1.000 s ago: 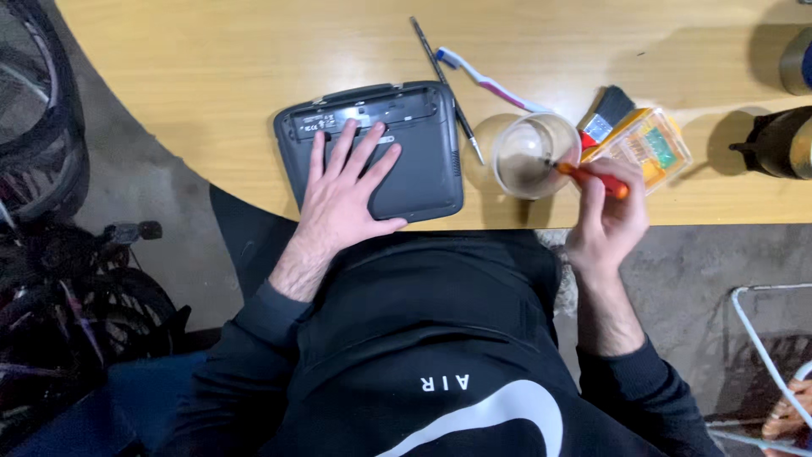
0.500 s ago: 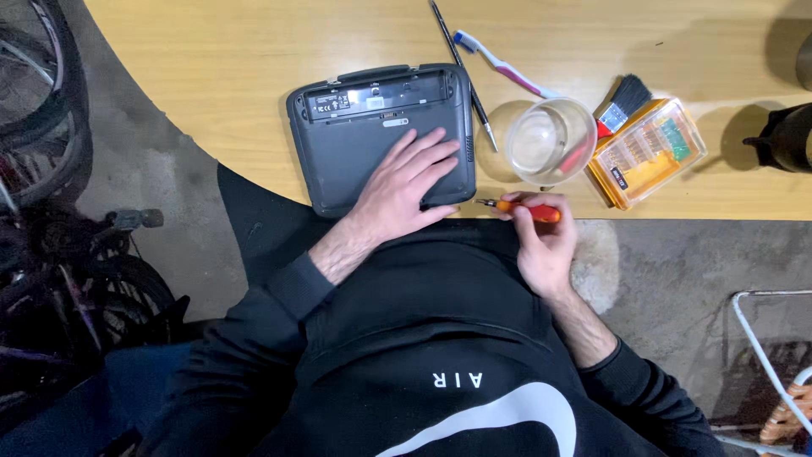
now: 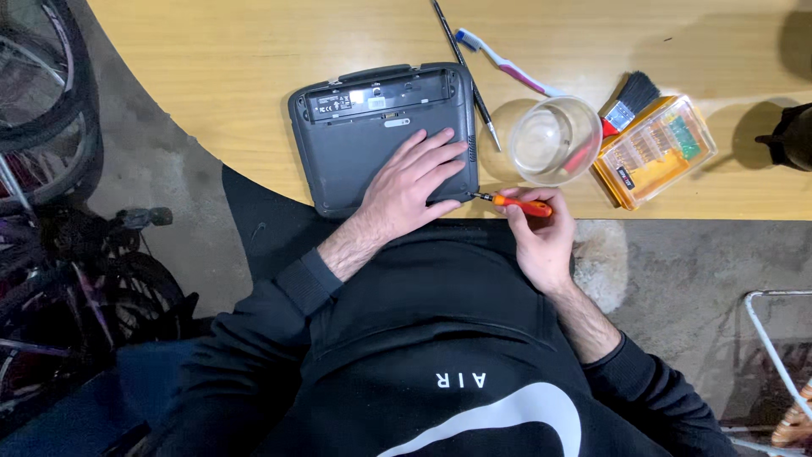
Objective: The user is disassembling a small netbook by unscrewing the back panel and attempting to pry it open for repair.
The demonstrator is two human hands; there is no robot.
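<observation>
There is only one view, from the head camera, which looks straight down on the person's lap and on the edge of a wooden table (image 3: pixel 254 51).

The left hand (image 3: pixel 410 182) lies flat on the back of a grey device (image 3: pixel 364 140), a small laptop-like case turned upside down. Its fingers are spread a little and point toward the right edge of the case, pressing it against the table. The device sits at the near edge of the table, just in front of the person's body, with its long side running left to right.

The right hand (image 3: pixel 541 241) pinches a small orange screwdriver (image 3: pixel 516 203) between the thumb and the first fingers. The long axis of the tool is almost horizontal: the handle is on the right, in the fingers, and the thin metal tip points left, to the near right corner of the device. The tip is at that corner or just beside it; whether it touches cannot be told. So the corner lies directly left of the right hand, and the left fingertips are very close to the same place.

Behind the right hand stands a clear glass cup (image 3: pixel 554 140), with an orange bit case (image 3: pixel 655 152) beside it, a small brush (image 3: pixel 630 97), a toothbrush (image 3: pixel 507 63) and a thin dark rod (image 3: pixel 465 72).
</observation>
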